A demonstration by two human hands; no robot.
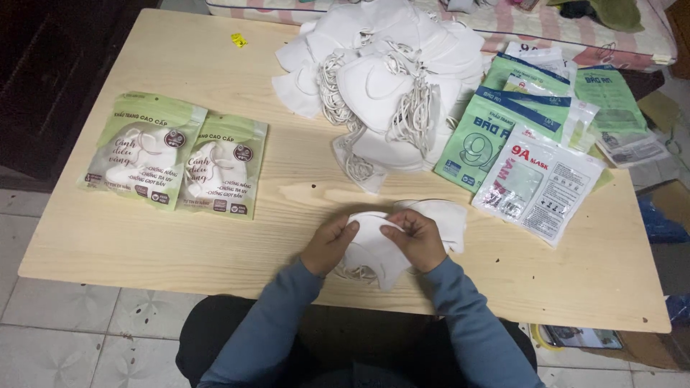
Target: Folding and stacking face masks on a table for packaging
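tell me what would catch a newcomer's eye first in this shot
The big heap of white fabric face masks with looped ear straps at the far middle of the pale wooden table stands out first. Near the front edge, the left hand and right hand together hold one white folded mask. Two green sealed mask packets lie flat at the left, with more green and white packets fanned out at the right.

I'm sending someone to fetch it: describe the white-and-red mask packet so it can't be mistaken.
On the pale wooden table, look right of the heap of loose white masks. Among the overlapping packets there, the white-and-red packet lies nearest the table's front edge; its neighbours are green.
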